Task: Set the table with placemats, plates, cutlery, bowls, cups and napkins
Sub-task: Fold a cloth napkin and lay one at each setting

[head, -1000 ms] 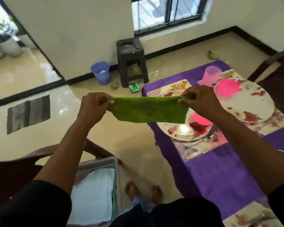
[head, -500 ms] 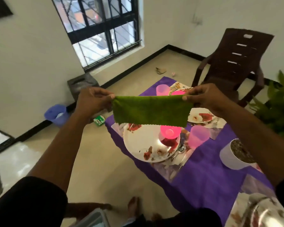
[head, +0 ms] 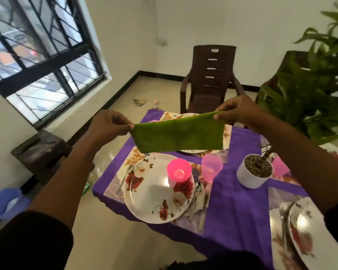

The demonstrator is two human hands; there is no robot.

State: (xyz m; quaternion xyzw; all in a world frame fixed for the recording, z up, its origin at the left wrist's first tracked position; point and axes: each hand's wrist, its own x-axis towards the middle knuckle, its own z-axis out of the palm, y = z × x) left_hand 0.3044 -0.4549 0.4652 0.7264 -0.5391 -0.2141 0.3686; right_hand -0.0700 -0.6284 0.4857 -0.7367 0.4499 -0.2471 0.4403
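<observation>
the green napkin (head: pixel 179 133) hangs folded in the air above the worktop (head: pixel 234 207), stretched flat between two hands. the left hand (head: pixel 107 126) pinches its left top corner in a tight grip of thumb and fingers; the right hand (head: pixel 240 112) pinches the right top corner the same way, a little higher, so the upper edge slopes. no napkin can be seen lying at any place, so this step looks only just begun.

below the napkin, the nearest setting seems otherwise complete: a floral placemat (head: pixel 115 184) carries a floral plate (head: pixel 156 191), a pink bowl (head: pixel 179 170) sits upside down on the plate's far edge, a pink cup (head: pixel 212 169) stands just beside it on the right, a fork (head: pixel 123 180) lies left of the plate and a spoon (head: pixel 198 189) to its right. a second plate (head: pixel 304 232) with cutlery sits on its own mat at the near right, partly cut off. a further setting lies behind the napkin, mostly hidden. another pink piece shows past the white plant pot (head: pixel 252 175), too covered by the arm to identify.

judging from this, mats, plates, cutlery, bowls and cups are down; napkins remain.
</observation>
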